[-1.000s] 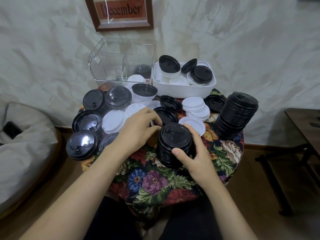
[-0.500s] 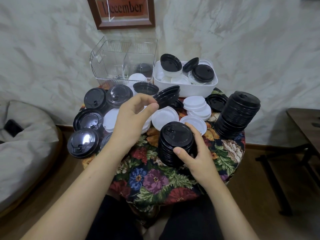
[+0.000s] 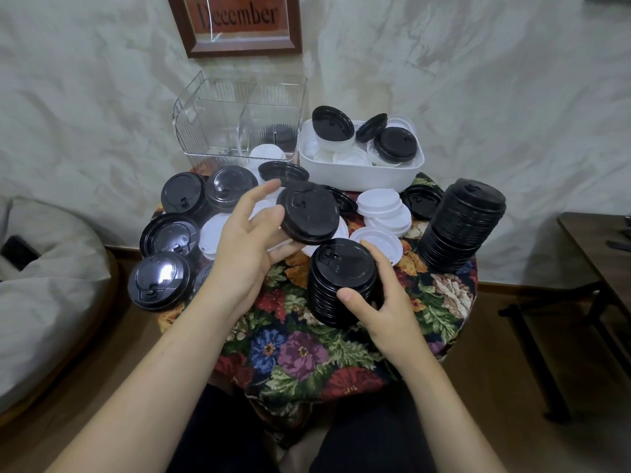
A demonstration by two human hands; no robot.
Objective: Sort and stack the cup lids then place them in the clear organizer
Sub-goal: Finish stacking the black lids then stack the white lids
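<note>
My left hand [image 3: 251,238] holds a single black lid [image 3: 309,213] tilted in the air, just above and left of a short stack of black lids [image 3: 341,285]. My right hand [image 3: 382,298] grips that stack from the right side on the floral tablecloth. A taller stack of black lids [image 3: 461,227] leans at the table's right edge. The clear organizer [image 3: 239,121] stands at the back left, with a few lids showing through its wall. Loose black lids [image 3: 160,281] and white lids [image 3: 379,204] lie scattered across the table.
A white tub [image 3: 358,172] with mixed black and white lids sits at the back right, next to the organizer. A grey cushion [image 3: 44,274] lies to the left of the small round table, a dark wooden table [image 3: 601,247] to the right. A framed sign hangs on the wall.
My left hand picked a black lid off the table, lifted it and turned it top-side up near the short stack. My right hand stayed on the stack.
</note>
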